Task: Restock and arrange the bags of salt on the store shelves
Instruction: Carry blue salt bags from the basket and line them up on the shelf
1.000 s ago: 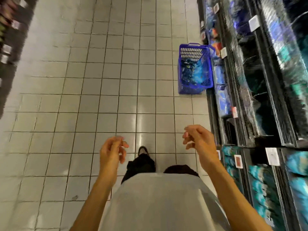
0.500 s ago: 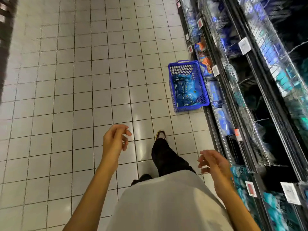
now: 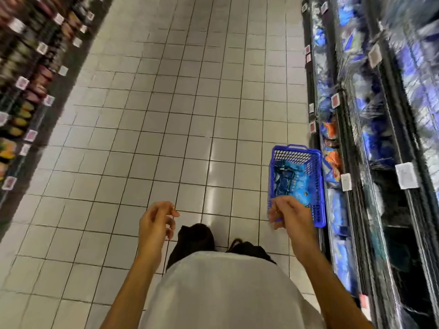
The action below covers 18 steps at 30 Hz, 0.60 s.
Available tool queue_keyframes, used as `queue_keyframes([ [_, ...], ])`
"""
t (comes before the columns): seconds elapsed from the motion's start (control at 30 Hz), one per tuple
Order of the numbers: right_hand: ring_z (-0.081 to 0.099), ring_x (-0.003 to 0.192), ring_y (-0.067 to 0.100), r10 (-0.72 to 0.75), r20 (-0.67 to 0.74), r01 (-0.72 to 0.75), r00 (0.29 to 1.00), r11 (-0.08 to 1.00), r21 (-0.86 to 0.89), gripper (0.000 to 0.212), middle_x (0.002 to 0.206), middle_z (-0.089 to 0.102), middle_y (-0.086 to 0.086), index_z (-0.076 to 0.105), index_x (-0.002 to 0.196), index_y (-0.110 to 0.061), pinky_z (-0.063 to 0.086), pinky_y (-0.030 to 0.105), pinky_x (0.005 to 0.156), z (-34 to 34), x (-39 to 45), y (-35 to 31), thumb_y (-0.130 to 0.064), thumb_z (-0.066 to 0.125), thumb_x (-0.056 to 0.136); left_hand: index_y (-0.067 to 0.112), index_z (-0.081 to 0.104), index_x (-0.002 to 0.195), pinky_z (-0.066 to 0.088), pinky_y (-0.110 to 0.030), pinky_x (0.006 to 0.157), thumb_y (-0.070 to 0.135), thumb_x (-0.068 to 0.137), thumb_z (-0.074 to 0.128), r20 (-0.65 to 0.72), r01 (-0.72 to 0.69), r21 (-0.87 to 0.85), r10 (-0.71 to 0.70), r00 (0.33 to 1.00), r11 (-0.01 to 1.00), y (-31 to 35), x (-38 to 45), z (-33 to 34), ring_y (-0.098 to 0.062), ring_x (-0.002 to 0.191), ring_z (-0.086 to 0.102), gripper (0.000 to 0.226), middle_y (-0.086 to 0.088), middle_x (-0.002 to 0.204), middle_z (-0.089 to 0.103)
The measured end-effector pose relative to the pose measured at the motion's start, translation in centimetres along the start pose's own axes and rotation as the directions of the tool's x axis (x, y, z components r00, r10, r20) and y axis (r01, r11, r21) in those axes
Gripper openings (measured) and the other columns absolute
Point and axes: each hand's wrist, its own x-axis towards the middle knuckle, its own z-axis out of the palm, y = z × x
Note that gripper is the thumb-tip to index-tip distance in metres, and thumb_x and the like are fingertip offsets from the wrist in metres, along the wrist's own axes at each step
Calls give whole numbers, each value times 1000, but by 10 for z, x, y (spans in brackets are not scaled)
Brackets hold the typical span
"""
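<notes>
A blue plastic basket (image 3: 318, 186) stands on the tiled floor against the right-hand shelves, with blue salt bags (image 3: 288, 179) inside it. My right hand (image 3: 288, 216) hovers over the basket's near left corner, fingers loosely curled and holding nothing. My left hand (image 3: 155, 222) is raised in front of my waist, empty, fingers apart. The shelves on the right (image 3: 365, 143) hold blurred blue and white bags behind wire fronts, with dark gaps lower down.
Another shelf unit (image 3: 28, 91) with mixed products and price tags lines the left of the aisle. A white tiled floor (image 3: 166, 115) runs between the two rows. My legs and shoes (image 3: 194, 238) are below my hands.
I have walked forward, so the basket is now right at my right hand. My right hand rose from my hip to above the basket's near corner. The view swung left, showing the left shelves.
</notes>
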Motion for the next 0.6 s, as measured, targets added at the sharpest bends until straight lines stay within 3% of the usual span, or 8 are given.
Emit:
queue_keyframes([
  [0.23, 65, 59, 12, -42, 7, 42, 999, 999, -10, 15, 72, 70, 2, 71, 95, -12, 52, 22, 49, 66, 94, -64, -18, 58, 100, 9, 66, 94, 42, -21, 44, 19, 103, 53, 33, 1, 39, -3, 999, 999, 49, 115, 27, -9, 52, 52, 19, -5, 82, 69],
  [0.43, 62, 53, 15, 70, -212, -44, 975, 991, 126, 17, 67, 69, 4, 70, 83, -11, 47, 25, 43, 104, 141, -93, -10, 59, 97, 7, 65, 91, 38, -25, 43, 13, 103, 51, 262, 9, 147, -48, 964, 989, 117, 217, 78, -11, 52, 52, 19, -2, 76, 69],
  [0.6, 61, 54, 18, 159, -410, -29, 898, 952, 305, 16, 69, 67, 9, 71, 85, -8, 46, 24, 44, 105, 156, -113, -8, 59, 96, 7, 66, 92, 37, -26, 45, 18, 104, 50, 507, -85, 280, -72, 859, 956, 172, 276, 140, -14, 56, 50, 23, -5, 80, 68],
])
